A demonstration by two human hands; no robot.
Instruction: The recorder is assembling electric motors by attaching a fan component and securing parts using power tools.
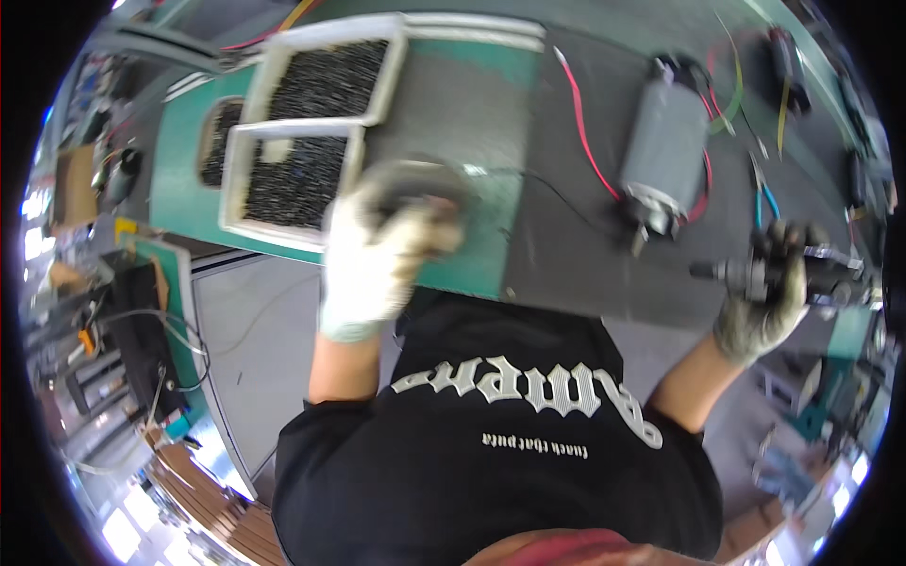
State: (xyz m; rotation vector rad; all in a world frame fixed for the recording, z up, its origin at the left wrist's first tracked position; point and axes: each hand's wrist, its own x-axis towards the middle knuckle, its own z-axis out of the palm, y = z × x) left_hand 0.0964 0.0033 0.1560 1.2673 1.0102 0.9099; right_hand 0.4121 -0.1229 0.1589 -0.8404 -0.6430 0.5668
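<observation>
My left hand, in a pale work glove, is closed on a dark round part above the green mat. Both are smeared by motion, so the part's exact kind cannot be read. Off to the right, my gloved right hand wraps round a black power screwdriver, its narrow tip pointing left. Between the hands, farther back, a grey cylindrical electric motor lies on the dark bench with its shaft toward me and red wires attached. Neither hand touches it.
Two white bins of small black pieces stand on the green mat at left. Blue-handled pliers lie beyond my right hand. Another dark motor sits far right. A red lead and thin wires cross the bench.
</observation>
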